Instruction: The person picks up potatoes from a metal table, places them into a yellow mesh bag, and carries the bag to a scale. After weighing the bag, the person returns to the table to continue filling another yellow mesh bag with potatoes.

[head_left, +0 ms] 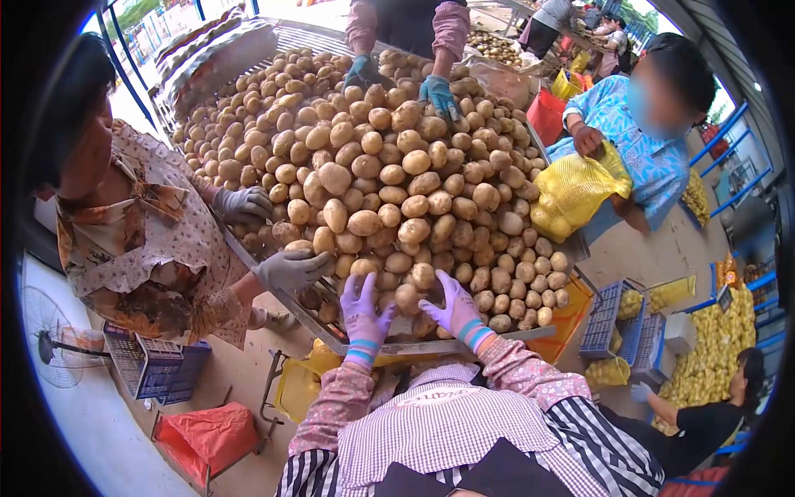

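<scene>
The potato pile point(389, 166) covers the table point(513, 335) and is heaped highest at its middle. At the pile's near edge lie the left hand point(362, 308) and right hand point(451, 305), both purple-gloved, fingers splayed and closed on nothing. A potato point(407, 296) sits between them, just beside the right thumb. Its long axis is unclear, both palms are hidden, and the rim cuts off the pile's lowest row.

Produce sorting yard: potatoes point(389, 178) heaped on a metal table point(513, 335), yellow mesh sacks point(571, 190), crates point(621, 319).
</scene>
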`<state>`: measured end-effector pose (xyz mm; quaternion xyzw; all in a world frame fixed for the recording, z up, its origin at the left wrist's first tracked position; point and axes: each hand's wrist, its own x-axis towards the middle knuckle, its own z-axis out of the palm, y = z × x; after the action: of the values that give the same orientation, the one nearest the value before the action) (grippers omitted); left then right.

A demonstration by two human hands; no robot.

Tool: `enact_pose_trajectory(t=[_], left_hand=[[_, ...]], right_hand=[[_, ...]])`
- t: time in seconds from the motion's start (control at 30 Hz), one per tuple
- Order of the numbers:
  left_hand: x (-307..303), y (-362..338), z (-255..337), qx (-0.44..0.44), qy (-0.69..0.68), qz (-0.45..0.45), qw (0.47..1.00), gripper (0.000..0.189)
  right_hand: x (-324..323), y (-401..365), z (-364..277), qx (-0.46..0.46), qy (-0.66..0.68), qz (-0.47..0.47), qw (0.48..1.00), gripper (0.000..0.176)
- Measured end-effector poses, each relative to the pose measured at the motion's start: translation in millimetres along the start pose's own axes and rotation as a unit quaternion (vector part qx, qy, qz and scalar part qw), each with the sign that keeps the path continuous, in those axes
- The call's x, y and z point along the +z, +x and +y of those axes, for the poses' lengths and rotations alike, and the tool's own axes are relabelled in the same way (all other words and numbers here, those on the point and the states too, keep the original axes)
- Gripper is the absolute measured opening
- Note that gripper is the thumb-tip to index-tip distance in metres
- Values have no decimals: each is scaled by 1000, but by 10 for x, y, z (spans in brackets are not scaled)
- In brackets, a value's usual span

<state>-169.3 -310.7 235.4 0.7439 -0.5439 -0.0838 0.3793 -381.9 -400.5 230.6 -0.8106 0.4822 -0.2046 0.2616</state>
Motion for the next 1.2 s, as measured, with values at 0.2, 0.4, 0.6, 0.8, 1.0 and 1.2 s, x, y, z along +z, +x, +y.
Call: enact_pose_trajectory(t=[0.2, 0.4, 0.6, 0.8, 1.0, 1.2], left_hand=[[-102, 483, 107, 8, 82, -47, 995, 79], [-1, 544, 6, -11, 14, -82, 996, 60], [-19, 462, -198, -43, -44, -112, 992, 53], [-187, 973, -94, -2, -301, -10, 953, 66], [-337, 1801, 477, -31, 178, -207, 961, 80], [-119, 1820, 753, -129, 283, -247, 918, 91]], right_hand=[[38, 351, -340, 53, -44, -23, 997, 77], [-61, 456, -167, 38, -36, -22, 998, 57], [-144, 346, 289, 156, 570, -50, 805, 48], [-512, 761, -137, -48, 114, 73, 990, 48], [-396, 1022, -509, -12, -218, -129, 967, 50], [-595, 815, -257, -79, -163, -189, 965, 55]])
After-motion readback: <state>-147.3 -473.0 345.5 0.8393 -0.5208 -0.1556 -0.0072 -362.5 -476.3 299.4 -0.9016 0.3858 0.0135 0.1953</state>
